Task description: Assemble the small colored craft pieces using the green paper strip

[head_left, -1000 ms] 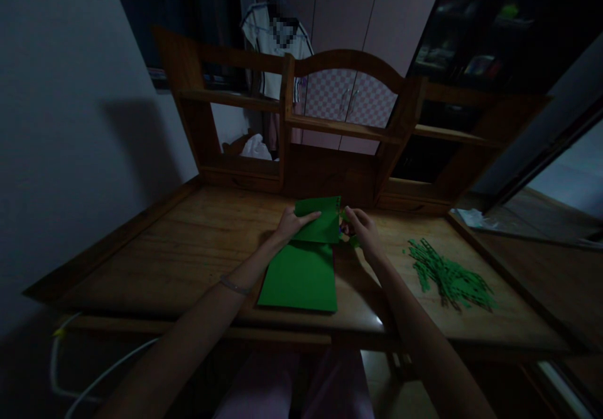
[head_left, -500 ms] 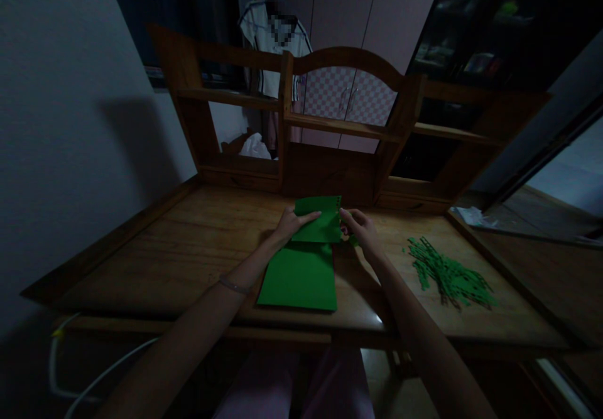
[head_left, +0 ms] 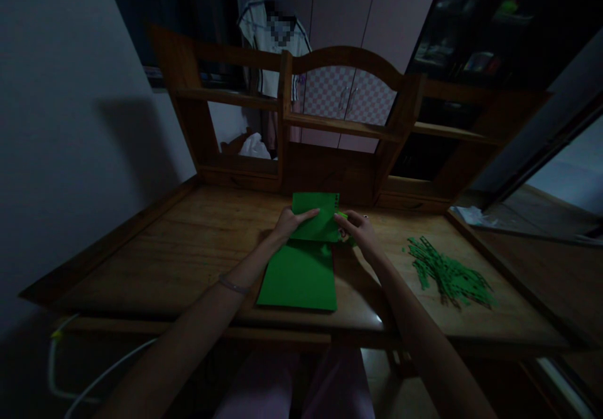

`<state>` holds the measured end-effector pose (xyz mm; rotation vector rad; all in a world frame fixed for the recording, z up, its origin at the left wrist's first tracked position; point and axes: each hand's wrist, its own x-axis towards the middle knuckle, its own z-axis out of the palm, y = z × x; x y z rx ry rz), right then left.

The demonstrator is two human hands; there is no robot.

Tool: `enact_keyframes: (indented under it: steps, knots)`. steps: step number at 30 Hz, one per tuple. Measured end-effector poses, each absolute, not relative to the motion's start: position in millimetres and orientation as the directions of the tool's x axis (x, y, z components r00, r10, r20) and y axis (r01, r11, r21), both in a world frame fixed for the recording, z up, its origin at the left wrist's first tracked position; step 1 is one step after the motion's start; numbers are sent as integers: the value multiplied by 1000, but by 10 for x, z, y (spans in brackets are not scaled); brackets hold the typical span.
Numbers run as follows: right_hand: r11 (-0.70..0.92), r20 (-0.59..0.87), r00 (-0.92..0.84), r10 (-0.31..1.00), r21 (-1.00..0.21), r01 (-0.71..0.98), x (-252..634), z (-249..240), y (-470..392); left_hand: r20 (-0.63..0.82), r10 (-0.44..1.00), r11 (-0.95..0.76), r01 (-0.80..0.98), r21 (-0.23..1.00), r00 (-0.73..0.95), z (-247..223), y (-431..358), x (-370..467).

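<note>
A green sheet of paper (head_left: 313, 223) is raised at a tilt, with a row of small holes at the top of its right edge. My left hand (head_left: 288, 223) grips its left side, thumb lying across the front and fingers hidden behind. At the right edge my right hand (head_left: 357, 227) pinches the perforated paper strip (head_left: 343, 215), which bends outward there; its fingertips are dim and partly hidden. Below the raised sheet, a green paper stack (head_left: 299, 279) lies flat near the front of the wooden desk (head_left: 188, 249).
On the desk to the right sits a heap of torn green perforated strips (head_left: 450, 272). A wooden shelf unit (head_left: 330, 171) rises along the desk's back. The left wall (head_left: 94, 155) borders the desk, and a white cable (head_left: 110, 365) hangs below its front left.
My right hand has shifted slightly left onto the sheet's edge, and a bright bit of strip now bends outward at its fingertips. The sheet has tilted slightly; my left hand keeps its hold.
</note>
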<state>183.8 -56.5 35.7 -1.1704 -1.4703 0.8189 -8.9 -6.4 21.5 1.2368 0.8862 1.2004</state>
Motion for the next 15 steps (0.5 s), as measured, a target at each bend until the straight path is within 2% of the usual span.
enact_keyframes:
  steps: [15]
  knots:
    - [282, 289, -2, 957, -931, 233, 1836, 323, -568, 176, 955, -147, -137, 980, 240, 179, -35, -59]
